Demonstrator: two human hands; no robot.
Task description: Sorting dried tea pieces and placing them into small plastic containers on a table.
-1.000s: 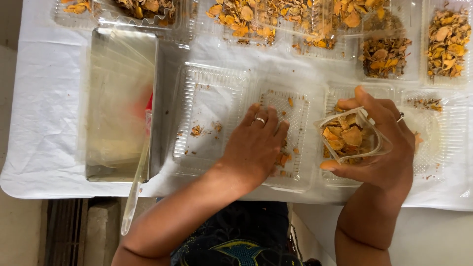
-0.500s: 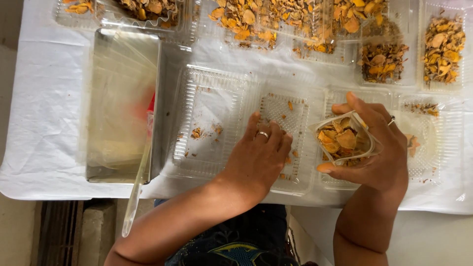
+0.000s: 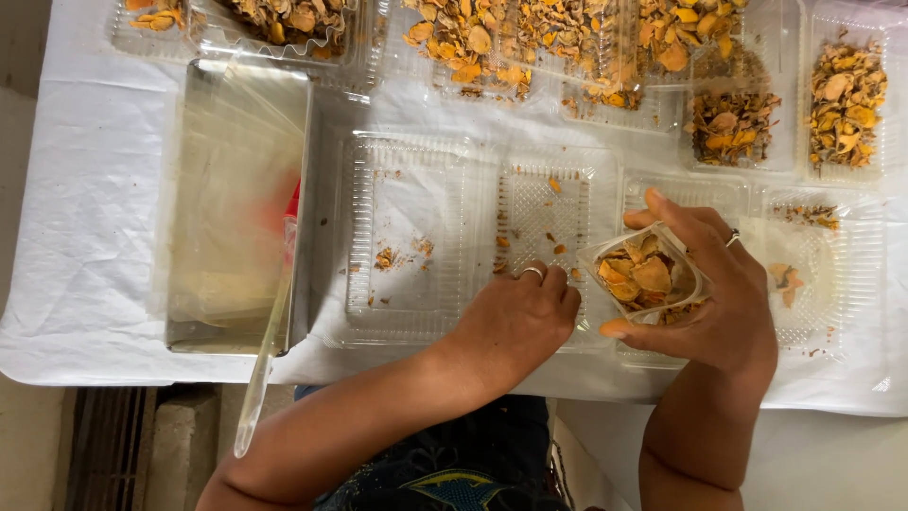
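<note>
right hand (image 3: 719,303) is curled round a small clear pouch (image 3: 648,276) of orange slices, mouth gaping, just above the tray (image 3: 416,237). left hand (image 3: 515,317) sits fingers bunched on the tray, can't tell if pinching anything. pouch looks light, floppy, slippery; hold its sides.

We seem to be at a small food-packing workstation rather than a home kitchen. A table draped in a white plastic sheet (image 3: 76,218) carries many clear plastic clamshell trays (image 3: 407,237), several heaped with dried orange-yellow slices (image 3: 846,99). A steel tray (image 3: 326,189) holding a stack of clear plastic pouches (image 3: 232,199) sits alongside. Below the table edge we see bare concrete floor (image 3: 28,445).
</note>
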